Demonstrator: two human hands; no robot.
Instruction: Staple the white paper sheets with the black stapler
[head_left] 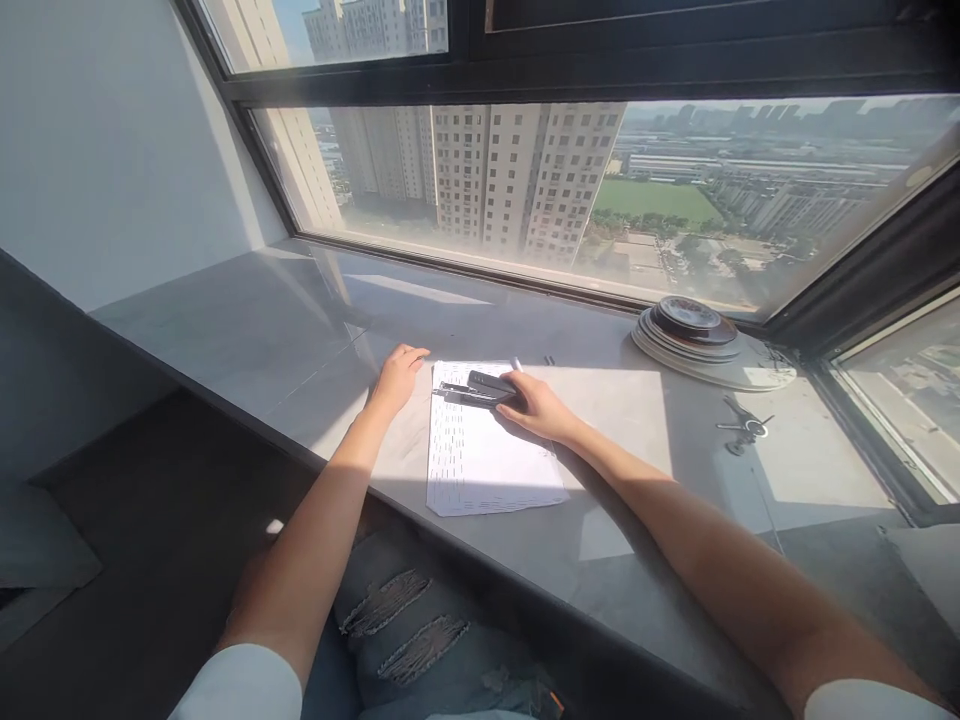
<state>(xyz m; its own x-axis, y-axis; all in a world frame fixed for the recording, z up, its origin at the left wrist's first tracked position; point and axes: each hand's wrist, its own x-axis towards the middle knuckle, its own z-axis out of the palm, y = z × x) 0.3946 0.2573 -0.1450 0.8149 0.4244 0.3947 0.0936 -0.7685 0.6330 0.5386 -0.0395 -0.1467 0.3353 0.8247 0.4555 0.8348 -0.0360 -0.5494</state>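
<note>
Paper sheets [484, 460] printed with lines lie flat on the grey window sill [247, 330], near its front edge. The left hand [397, 375] rests open and flat just beside their top left corner, holding nothing. The right hand [540, 405] curls around the back of a dark stapler [480, 388] lying across the sheets' top edge. Its jaws seem to straddle the paper, though no staple is visible. A pen [516, 363] lies just beyond.

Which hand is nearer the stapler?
Right. The right hand grips the stapler lying on the paper; the left hand rests on the sill beside the paper's top left corner, clear of the stapler.
</note>
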